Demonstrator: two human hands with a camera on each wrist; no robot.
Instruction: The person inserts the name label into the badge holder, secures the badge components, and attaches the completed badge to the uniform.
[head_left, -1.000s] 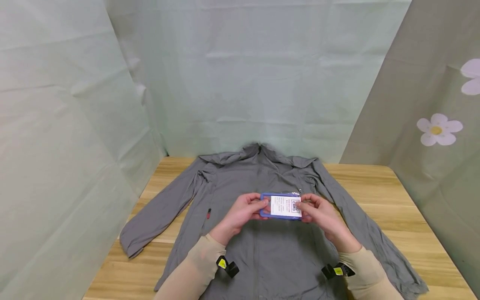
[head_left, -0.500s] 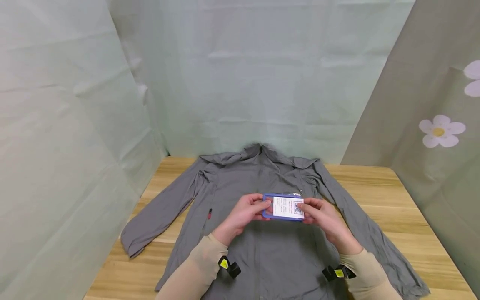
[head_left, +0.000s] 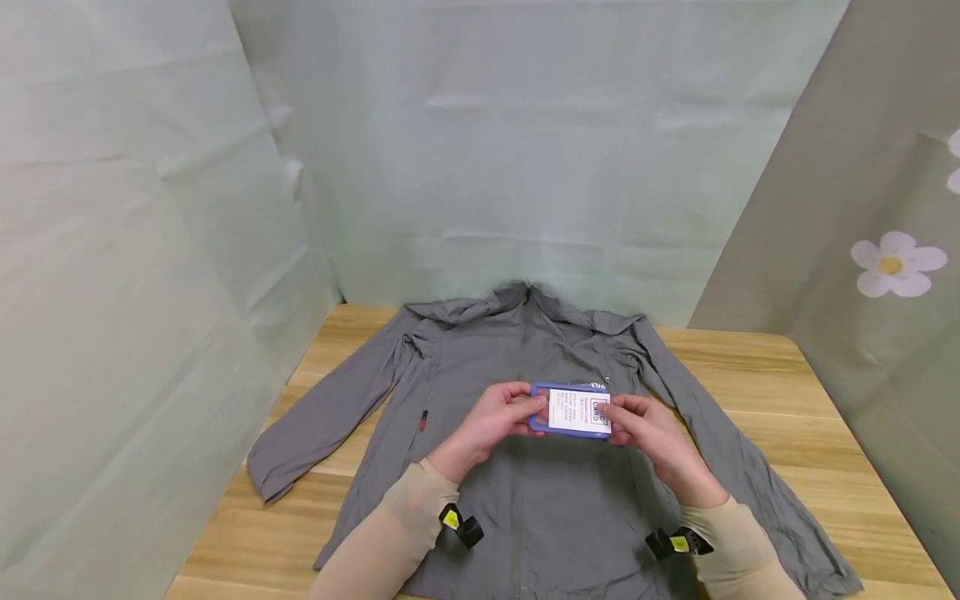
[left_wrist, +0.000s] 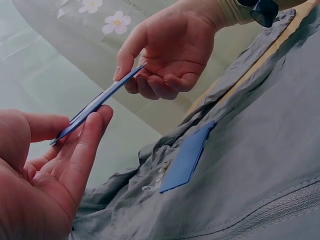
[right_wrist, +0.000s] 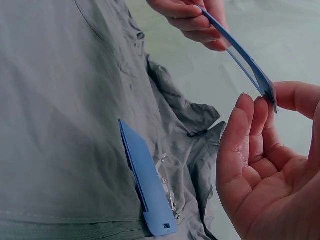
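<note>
One left hand [head_left: 483,427], one right hand [head_left: 660,440] are showing. Also counting one white card [head_left: 567,411], one blue holder [right_wrist: 243,56], one flat blue piece [right_wrist: 145,180], one gray jacket [head_left: 472,358], one wooden table [head_left: 757,367], two wrist cameras [head_left: 470,532] [head_left: 660,544], two printed flowers [head_left: 897,265] [head_left: 956,181], two beige sleeves [head_left: 401,517] [head_left: 738,546].

The left sleeve [head_left: 386,533], at seven o'clock in the head view, and the right sleeve [head_left: 738,546], between four and five, are plain beige and close-fitting. Near each cuff [head_left: 712,512] sits a black strap [head_left: 701,542] with a yellow patch [head_left: 679,544] and a blocky black camera [head_left: 660,544]. Both hands [head_left: 491,421] are bare.
</note>
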